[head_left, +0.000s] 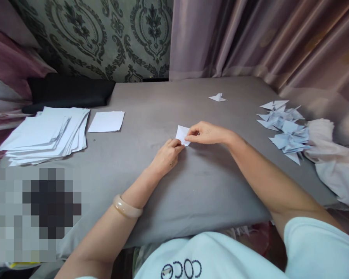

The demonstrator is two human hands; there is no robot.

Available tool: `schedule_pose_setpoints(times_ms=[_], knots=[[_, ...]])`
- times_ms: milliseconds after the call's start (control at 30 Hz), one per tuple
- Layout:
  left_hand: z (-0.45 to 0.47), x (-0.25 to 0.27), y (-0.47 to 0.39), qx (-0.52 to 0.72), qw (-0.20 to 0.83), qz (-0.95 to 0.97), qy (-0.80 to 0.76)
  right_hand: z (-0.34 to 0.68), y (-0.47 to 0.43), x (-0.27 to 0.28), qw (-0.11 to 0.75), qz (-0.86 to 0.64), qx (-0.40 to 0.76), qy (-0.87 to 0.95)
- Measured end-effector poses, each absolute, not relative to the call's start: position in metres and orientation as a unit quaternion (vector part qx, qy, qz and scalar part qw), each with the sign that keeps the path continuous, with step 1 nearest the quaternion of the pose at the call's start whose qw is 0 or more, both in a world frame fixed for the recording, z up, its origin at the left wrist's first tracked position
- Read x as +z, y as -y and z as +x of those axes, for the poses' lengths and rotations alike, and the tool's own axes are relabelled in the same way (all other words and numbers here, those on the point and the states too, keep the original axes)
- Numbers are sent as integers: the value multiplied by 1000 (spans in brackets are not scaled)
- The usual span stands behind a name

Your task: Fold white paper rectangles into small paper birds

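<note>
A small folded piece of white paper (182, 134) lies on the grey cloth in front of me, between my two hands. My left hand (168, 154) is at its lower left edge, fingers curled together and pressing on it. From the right, my right hand (206, 133) has thumb and fingertips closed on the paper's right side. Part of the paper is hidden under the fingers. Beyond my right hand, a single folded paper figure with pointed ends (218, 97) sits on the cloth.
Stacked white sheets (52, 133) and a smaller square stack (106, 121) lie at the left. Behind them is a folded black item (72, 92). Several folded paper figures (291, 133) are heaped at the right, beside bunched pale fabric (327, 159). Curtains (209, 35) hang behind the table.
</note>
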State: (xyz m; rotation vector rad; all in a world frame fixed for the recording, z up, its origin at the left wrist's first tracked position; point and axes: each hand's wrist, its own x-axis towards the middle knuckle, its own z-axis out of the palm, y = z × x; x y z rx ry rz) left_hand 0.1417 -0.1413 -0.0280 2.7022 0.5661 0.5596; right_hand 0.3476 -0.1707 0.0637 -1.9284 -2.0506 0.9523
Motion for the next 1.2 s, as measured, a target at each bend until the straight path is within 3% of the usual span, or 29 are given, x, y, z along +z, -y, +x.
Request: schedule_pose_setpoints(times_ms=[200,600,700,767,833,967,1200], knots=[[142,-25,144,176,145,953,-201,349,189,65,171,-614,282,717],[140,-22,145,120,112,966,-198,333,179,55,148,-556,206,792],[140,-22,146,122,112,966,-201,328,190,48,230,-581,168,762],[140,-21,147,120,114,965,-205,326,201,38,337,-644,117,677],[141,-20,148,116,119,964,-209,325,212,24,384,-718,89,574],[141,-20,148,121,121,965,-199,321,229,-2,349,-761,141,529],[141,-22,148,132,100,966,-198,307,231,-8,334,-743,135,564]])
